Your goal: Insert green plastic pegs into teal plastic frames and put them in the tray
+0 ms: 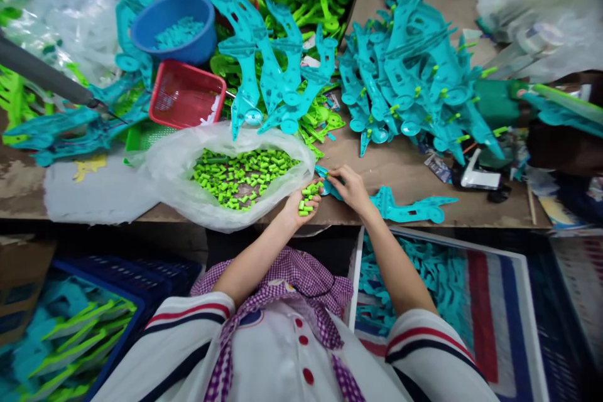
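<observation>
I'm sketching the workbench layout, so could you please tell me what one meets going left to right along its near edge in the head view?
Grey sheet → translucent plastic bag of green pegs → left hand cupping more pegs → right hand → turquoise part.

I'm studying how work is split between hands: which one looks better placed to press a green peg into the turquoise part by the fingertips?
Probably the right hand: its fingers are at the turquoise part, while the left hand cups loose green pegs, leaving it less free.
</observation>
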Available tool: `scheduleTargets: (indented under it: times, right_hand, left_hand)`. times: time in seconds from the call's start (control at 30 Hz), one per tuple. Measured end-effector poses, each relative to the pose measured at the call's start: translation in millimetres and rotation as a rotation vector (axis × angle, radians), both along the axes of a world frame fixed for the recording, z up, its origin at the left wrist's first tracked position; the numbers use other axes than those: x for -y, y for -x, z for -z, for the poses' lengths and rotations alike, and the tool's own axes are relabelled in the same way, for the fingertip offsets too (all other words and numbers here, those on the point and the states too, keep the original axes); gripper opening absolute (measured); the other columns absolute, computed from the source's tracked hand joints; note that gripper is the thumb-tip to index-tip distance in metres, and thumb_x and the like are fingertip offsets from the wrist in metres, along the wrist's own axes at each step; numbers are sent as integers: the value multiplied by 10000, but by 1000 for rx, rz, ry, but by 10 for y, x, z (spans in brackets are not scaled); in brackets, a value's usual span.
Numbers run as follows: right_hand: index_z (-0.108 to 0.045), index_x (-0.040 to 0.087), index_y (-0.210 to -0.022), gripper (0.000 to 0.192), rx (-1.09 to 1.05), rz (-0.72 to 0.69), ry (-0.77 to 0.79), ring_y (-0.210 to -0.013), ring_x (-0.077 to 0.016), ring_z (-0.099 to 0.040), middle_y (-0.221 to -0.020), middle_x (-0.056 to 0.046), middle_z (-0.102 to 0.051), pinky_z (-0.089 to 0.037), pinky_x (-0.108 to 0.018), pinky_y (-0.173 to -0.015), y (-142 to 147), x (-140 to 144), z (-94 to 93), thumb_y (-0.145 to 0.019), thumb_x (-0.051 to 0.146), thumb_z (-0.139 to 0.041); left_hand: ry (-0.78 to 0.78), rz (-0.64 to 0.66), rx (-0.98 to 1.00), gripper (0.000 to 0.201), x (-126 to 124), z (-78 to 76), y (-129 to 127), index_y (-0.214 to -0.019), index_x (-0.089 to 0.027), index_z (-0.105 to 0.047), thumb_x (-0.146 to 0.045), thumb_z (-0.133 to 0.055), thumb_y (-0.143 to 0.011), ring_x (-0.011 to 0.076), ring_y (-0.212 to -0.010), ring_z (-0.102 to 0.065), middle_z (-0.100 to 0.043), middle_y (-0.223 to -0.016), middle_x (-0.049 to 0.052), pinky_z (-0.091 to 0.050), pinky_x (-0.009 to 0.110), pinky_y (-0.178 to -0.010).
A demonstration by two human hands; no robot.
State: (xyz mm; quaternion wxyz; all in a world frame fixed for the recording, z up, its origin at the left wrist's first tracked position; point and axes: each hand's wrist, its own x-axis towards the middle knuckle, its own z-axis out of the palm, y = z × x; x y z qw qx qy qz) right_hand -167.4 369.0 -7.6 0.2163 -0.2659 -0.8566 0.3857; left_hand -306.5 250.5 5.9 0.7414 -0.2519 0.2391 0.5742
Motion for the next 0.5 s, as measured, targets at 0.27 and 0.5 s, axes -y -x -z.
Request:
scheduleTargets:
  times: [0.27,0.5]
  right_hand:
    - [-663,237,-940,238,24,-22,-50,-886,-221,-636,-916,-67,-671,-515,-370,-811,85,-42,85,-946,413,-502]
    - [-649,277,-1192,318,-53,-21,-40,-1110,-244,-596,-1167,-74,-646,-484,-419,-977,191,-30,-128,-933,419,-529]
  left_hand:
    - [-11,13,-64,189,-29,-11,-45,-944,-157,-604,-157,-415,-942,24,-370,-398,-539,-671,-5,-253,73,-277]
    - [-2,-73,-176,236,-38,-169,-6,-1020,-154,-619,-136,-395,-947,25,-364,-398,-522,-649,-16,-250,76,-266]
